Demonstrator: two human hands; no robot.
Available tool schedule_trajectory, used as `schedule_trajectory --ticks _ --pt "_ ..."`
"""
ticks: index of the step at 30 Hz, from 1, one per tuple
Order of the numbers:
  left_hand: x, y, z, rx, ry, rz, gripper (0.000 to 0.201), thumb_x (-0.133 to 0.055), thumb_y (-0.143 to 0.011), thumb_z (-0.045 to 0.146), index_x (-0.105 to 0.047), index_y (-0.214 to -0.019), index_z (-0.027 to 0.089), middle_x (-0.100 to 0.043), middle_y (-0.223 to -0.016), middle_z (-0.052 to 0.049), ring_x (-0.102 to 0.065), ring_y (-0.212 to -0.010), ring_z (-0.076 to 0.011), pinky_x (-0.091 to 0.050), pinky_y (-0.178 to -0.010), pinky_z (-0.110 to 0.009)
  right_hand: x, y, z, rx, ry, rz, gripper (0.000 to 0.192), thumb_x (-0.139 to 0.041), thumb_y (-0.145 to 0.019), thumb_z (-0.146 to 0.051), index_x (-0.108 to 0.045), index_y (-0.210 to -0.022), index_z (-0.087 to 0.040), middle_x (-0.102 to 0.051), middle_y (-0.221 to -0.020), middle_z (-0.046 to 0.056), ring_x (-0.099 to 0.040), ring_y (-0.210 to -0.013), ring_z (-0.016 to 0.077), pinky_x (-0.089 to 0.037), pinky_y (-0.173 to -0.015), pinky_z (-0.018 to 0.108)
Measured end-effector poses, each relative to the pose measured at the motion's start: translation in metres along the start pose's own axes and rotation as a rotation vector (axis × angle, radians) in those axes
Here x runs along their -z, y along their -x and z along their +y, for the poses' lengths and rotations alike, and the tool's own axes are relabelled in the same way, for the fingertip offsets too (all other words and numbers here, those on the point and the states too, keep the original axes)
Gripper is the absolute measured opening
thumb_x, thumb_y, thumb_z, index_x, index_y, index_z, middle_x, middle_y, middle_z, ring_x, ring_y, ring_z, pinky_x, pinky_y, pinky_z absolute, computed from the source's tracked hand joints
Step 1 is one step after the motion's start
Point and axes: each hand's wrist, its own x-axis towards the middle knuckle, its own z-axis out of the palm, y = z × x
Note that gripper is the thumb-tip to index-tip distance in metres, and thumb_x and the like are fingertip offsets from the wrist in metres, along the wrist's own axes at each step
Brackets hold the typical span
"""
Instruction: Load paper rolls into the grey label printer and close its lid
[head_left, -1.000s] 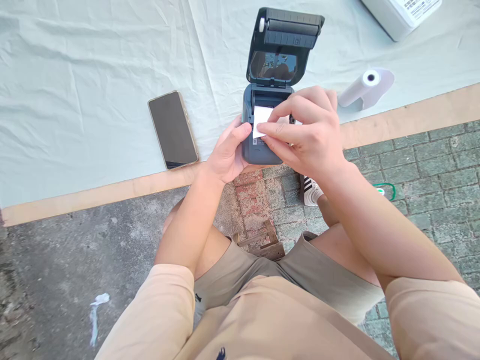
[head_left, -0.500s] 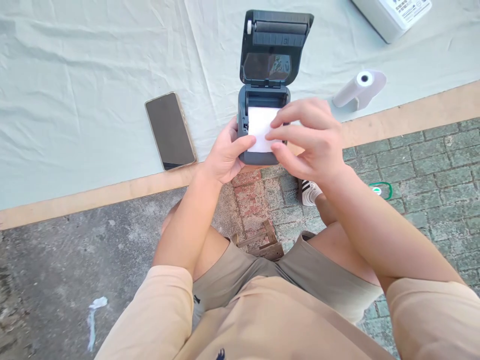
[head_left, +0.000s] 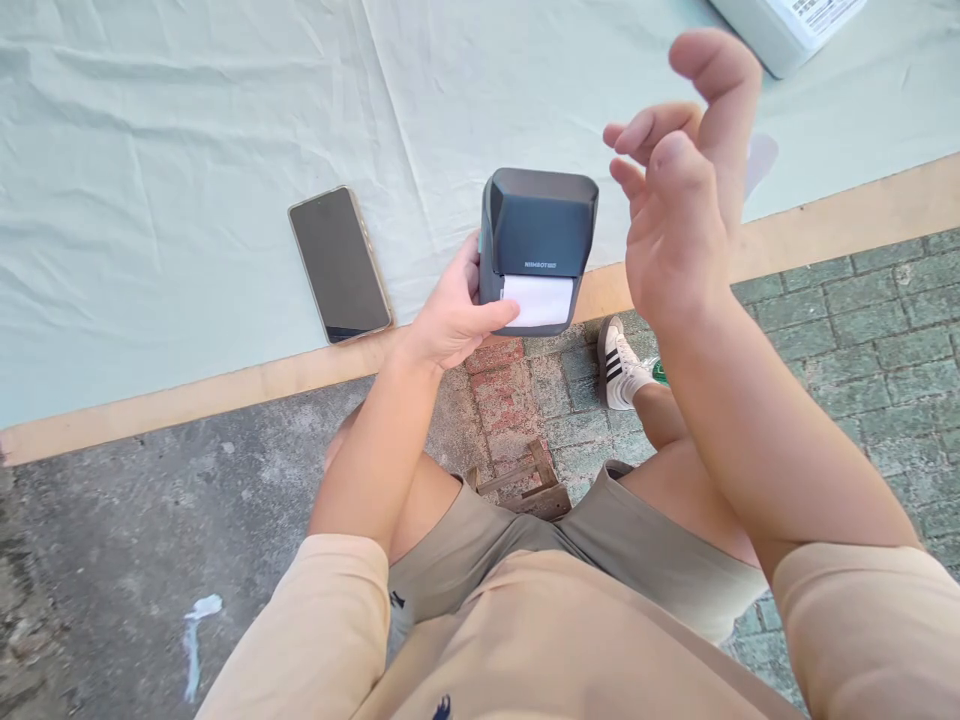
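Note:
A dark label printer [head_left: 541, 225] is held by my left hand [head_left: 457, 310] at the table's near edge. Its lid is tipped down over the body, though I cannot tell whether it is latched. White label paper [head_left: 541, 301] shows below the lid, and my left thumb presses on its left side. My right hand [head_left: 686, 190] is raised to the right of the printer, apart from it, fingers bent and spread with nothing in them. Behind that hand, a paper roll [head_left: 761, 165] is mostly hidden, only a white edge showing.
A phone [head_left: 341, 265] lies face up left of the printer on the pale cloth [head_left: 187, 200]. At the top right stands a white box-like container [head_left: 795, 30]. Below the table edge are my legs, a shoe [head_left: 619, 365] and a small wooden stool [head_left: 529, 490].
The printer's lid, upright before, has swung down over the paper compartment. My right hand has left the paper and risen to the right. My left hand keeps its hold.

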Motion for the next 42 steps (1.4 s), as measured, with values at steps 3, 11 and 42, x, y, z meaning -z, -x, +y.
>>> schedule_trajectory --ticks 3,11,42 --pt "0.002 -0.001 0.0 -0.002 -0.001 -0.024 0.081 -0.105 -0.062 0.051 -0.064 -0.129 0.028 -0.078 -0.128 -0.01 -0.074 -0.135 -0.0448 -0.068 -0.103 -0.056 -0.004 0.004 0.004 0.016 -0.227 0.014 0.055 -0.07 -0.094 -0.067 -0.056 -0.136 -0.034 -0.066 -0.129 0.008 -0.061 -0.134 0.029 -0.054 -0.119 0.049" --pt "0.009 -0.008 -0.008 -0.08 -0.065 -0.078 0.096 -0.107 -0.054 0.059 -0.061 -0.135 0.032 -0.078 -0.135 -0.007 -0.064 -0.15 -0.0456 -0.067 -0.109 -0.055 -0.008 0.012 0.016 -0.173 -0.258 -0.255 0.093 -0.083 -0.075 -0.091 -0.054 -0.148 -0.04 -0.073 -0.132 0.003 -0.069 -0.135 0.031 -0.067 -0.107 0.049" --pt "-0.01 -0.007 0.011 0.058 0.158 0.064 0.048 -0.057 -0.096 0.066 -0.074 -0.113 0.025 -0.083 -0.126 -0.008 -0.064 -0.151 -0.0363 -0.067 -0.105 -0.045 -0.008 0.018 -0.013 0.301 0.365 0.145 0.041 -0.049 -0.108 -0.069 -0.056 -0.094 -0.031 -0.061 -0.086 0.005 -0.066 -0.086 0.0274 -0.061 -0.083 0.048"
